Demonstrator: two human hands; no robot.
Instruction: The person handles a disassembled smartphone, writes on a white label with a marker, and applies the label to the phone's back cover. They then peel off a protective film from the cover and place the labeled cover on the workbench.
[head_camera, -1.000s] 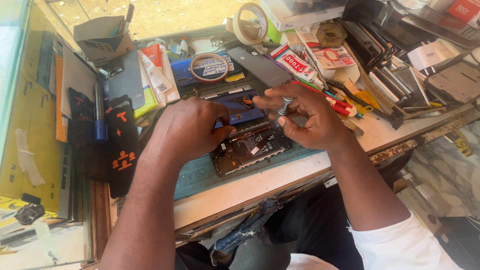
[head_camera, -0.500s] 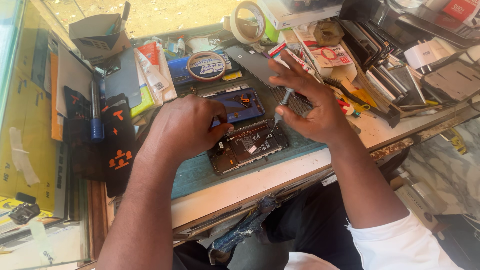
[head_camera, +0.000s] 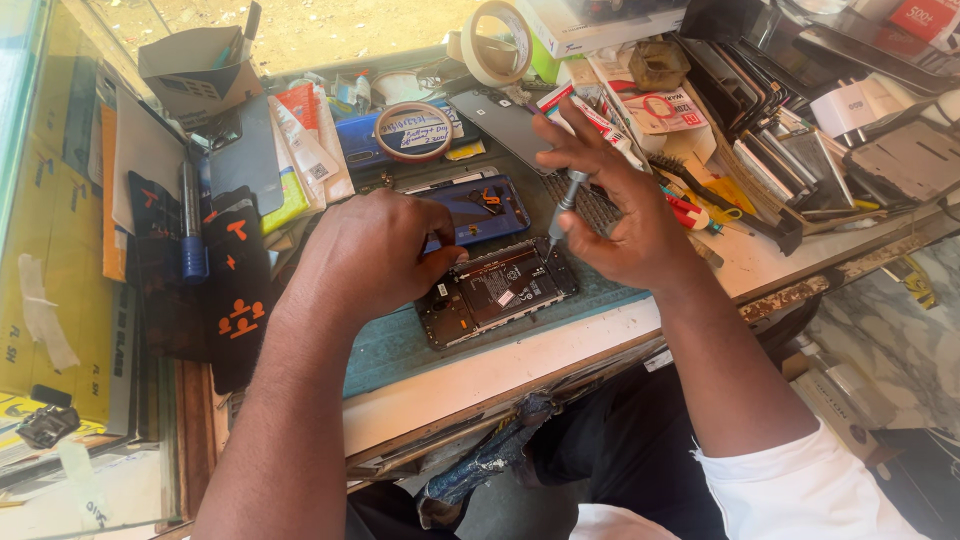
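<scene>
Cluttered bench (head_camera: 560, 350), near edge first: on the green mat (head_camera: 400, 345) lies an opened phone (head_camera: 500, 290), innards up. Left hand (head_camera: 370, 255) presses curled fingers on its left end. Right hand (head_camera: 620, 215) pinches a small screwdriver (head_camera: 565, 200), tip at the phone's upper right corner. Beyond lie a blue back cover (head_camera: 485, 205) and tape roll (head_camera: 413, 131).

A cluttered white workbench (head_camera: 560, 362) carries a green work mat (head_camera: 400, 345) with an opened phone (head_camera: 497, 290) on it (back cover off), beside a tape roll (head_camera: 412, 131), black pouches (head_camera: 237, 285) and stacked phone parts (head_camera: 800, 165).
</scene>
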